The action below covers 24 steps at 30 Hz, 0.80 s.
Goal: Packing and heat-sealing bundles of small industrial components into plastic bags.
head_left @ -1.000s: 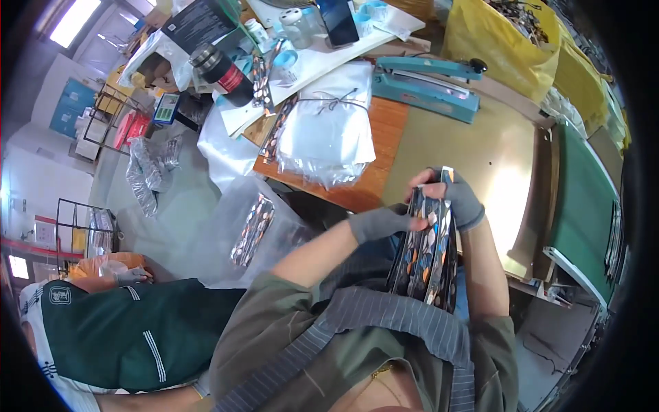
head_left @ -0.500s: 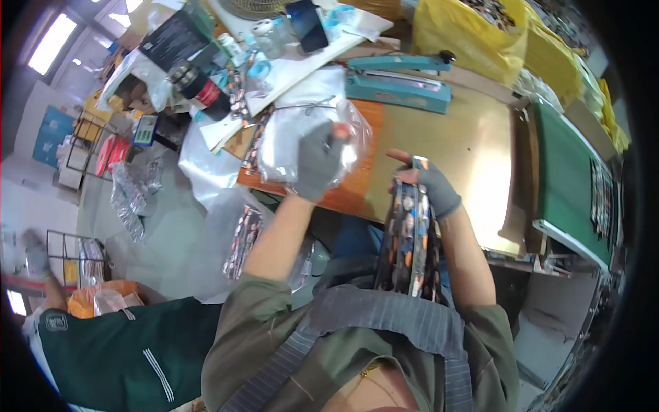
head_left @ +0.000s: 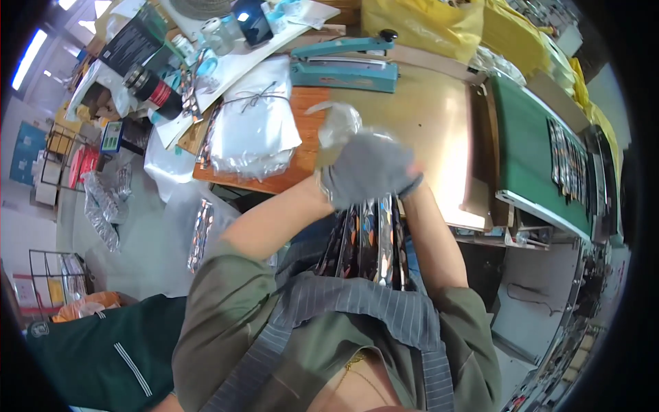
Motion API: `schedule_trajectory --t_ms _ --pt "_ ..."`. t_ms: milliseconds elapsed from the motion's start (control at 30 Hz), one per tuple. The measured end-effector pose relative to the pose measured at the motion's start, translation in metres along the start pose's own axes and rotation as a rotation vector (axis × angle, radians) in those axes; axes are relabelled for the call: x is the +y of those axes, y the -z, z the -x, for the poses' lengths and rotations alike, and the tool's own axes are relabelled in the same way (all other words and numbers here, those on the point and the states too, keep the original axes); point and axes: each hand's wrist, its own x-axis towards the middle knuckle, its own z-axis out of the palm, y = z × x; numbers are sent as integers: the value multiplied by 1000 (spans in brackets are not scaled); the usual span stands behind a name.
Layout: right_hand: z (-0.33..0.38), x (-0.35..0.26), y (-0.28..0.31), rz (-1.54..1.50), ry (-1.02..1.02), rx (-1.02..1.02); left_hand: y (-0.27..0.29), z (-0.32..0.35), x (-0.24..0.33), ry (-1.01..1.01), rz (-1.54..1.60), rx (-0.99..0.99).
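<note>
My left hand [head_left: 371,172], in a grey glove, is closed on a crumpled clear plastic bag [head_left: 336,122] and sits over the top of a bundle of shiny patterned strips [head_left: 367,240]. The bundle stands upright against my chest, in front of the table edge. My right hand [head_left: 412,184], also gloved, grips the bundle's upper end from the right. It is mostly hidden behind the left hand. The bag's mouth cannot be made out.
A tied stack of clear bags [head_left: 254,127] lies on the wooden table [head_left: 425,123], behind it a teal heat sealer [head_left: 347,65]. A green belt [head_left: 525,144] with more strips runs on the right. Yellow sacks [head_left: 425,20] stand at the back. A black-and-red bottle [head_left: 154,89] stands left.
My left hand left the bundle, reached to the stack of clear bags, and came back with one bag to the top of the bundle. The right hand kept holding the bundle.
</note>
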Motion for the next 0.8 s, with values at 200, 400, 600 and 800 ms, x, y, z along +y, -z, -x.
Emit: schedule_trajectory --t_ms 200,400,600,800 --pt "115 -52 -59 -549 -323 -45 2 113 14 243 -39 77" --pt "163 -54 -37 744 -462 103 -1 134 50 379 97 -293" --pt "53 -153 -60 1242 671 397 19 -24 13 239 -347 13" --pt "-10 -211 10 1326 243 338 74 -85 -51 426 -433 -627"
